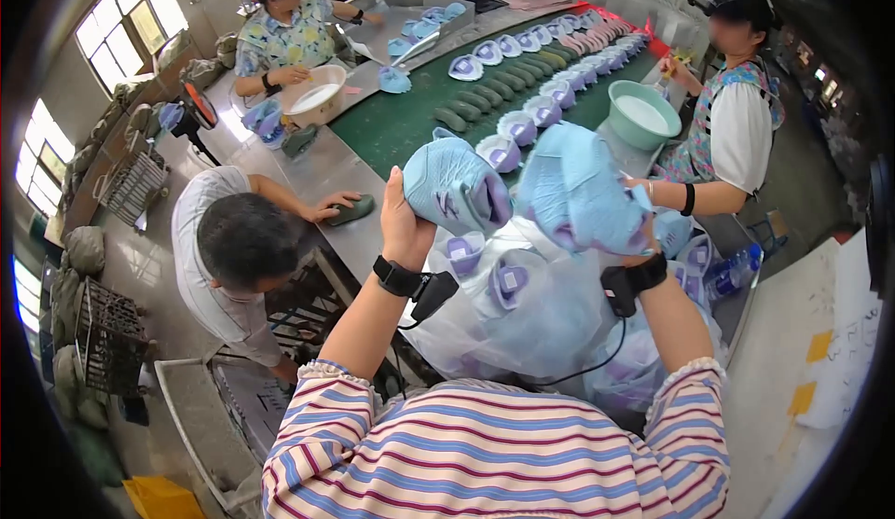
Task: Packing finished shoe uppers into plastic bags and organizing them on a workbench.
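Note:
My left hand (403, 223) grips a light blue shoe upper (454, 186) with a purple lining, raised above a clear plastic bag (522, 318) full of similar uppers. My right hand (641, 242) is mostly hidden behind a second light blue shoe upper (575, 193) that it holds up at the same height. Both wrists wear black bands with small black devices and a cable. Striped sleeves cover my upper arms.
A green conveyor belt (401, 125) carries rows of blue uppers (517, 127) and dark green insoles (471, 104). A person at right stands by a teal basin (643, 113). Another person at far left holds a white basin (315, 95). A third person bends low at left, one hand on a dark insole (350, 209).

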